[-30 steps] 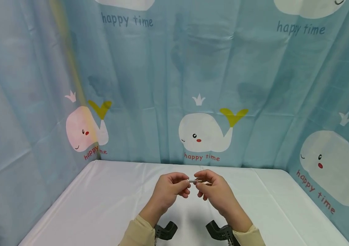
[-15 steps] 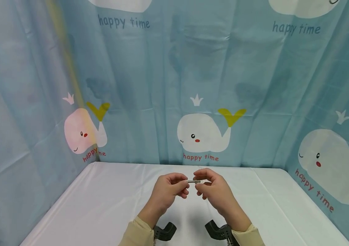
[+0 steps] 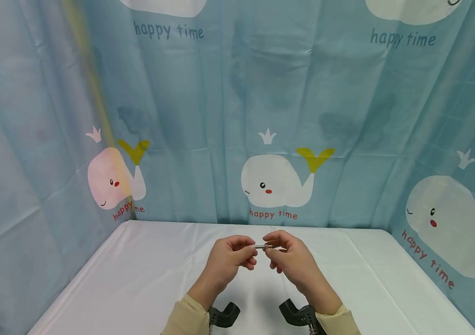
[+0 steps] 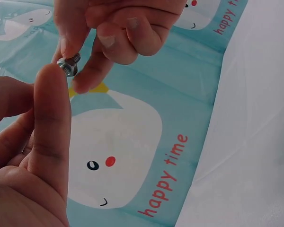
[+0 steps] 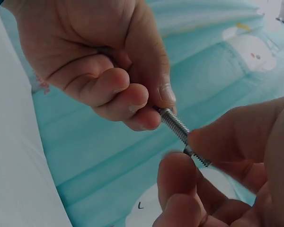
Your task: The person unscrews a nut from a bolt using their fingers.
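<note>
My left hand (image 3: pixel 230 256) pinches one end of a threaded metal bolt (image 5: pixel 174 124) between thumb and fingers, above the white table. The bolt lies roughly level and points towards my right hand (image 3: pixel 289 256). On its shaft sits a silver nut (image 4: pixel 69 67), partway along, with thread showing on both sides. In the right wrist view, my right thumb and forefinger close in on the nut (image 5: pixel 187 150) from both sides and partly cover it. The bolt's free tip sticks out between those right fingers. The end in my left fingers is hidden.
A white cloth covers the table (image 3: pixel 137 279). Behind it and along the sides hangs a blue curtain (image 3: pixel 204 116) printed with whales. Black camera mounts (image 3: pixel 225 315) are strapped at both wrists, below beige sleeves (image 3: pixel 187 316).
The right thumb and fingers opened a little around the nut, then came together on it again. My left hand stays in place with the bolt. The head view shifted slightly at first.
</note>
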A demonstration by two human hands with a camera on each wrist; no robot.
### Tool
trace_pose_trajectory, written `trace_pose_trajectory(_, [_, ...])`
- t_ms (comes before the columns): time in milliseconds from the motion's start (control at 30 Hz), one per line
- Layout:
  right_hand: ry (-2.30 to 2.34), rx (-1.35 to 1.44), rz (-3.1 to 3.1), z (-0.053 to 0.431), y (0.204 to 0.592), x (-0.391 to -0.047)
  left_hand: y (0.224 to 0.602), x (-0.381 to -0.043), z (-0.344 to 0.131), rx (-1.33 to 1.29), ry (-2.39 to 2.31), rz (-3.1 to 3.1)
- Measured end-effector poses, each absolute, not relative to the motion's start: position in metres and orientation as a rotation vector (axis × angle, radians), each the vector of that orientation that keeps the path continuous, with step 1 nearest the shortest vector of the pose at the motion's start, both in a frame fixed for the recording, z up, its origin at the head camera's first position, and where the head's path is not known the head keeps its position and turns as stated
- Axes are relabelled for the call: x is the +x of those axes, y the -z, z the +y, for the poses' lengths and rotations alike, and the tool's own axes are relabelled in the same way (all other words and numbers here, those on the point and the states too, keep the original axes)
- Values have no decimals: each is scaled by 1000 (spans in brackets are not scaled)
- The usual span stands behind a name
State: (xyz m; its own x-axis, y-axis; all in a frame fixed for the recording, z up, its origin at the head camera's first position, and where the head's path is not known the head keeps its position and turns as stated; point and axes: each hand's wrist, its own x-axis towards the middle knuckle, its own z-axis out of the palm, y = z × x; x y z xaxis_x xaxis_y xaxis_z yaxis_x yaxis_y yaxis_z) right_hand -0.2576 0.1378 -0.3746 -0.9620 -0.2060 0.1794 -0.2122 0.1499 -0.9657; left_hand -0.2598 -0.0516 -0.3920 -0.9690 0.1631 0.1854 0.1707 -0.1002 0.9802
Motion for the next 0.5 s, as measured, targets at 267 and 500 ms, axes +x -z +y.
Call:
trace_pose_trajectory(267, [-2030, 349, -2385, 138, 375, -257, 391, -259, -51, -398, 2296, -2100])
trace_pose_trajectory(500, [-2006, 403, -2380, 137, 374, -258, 390, -258, -53, -395, 2288, -2101])
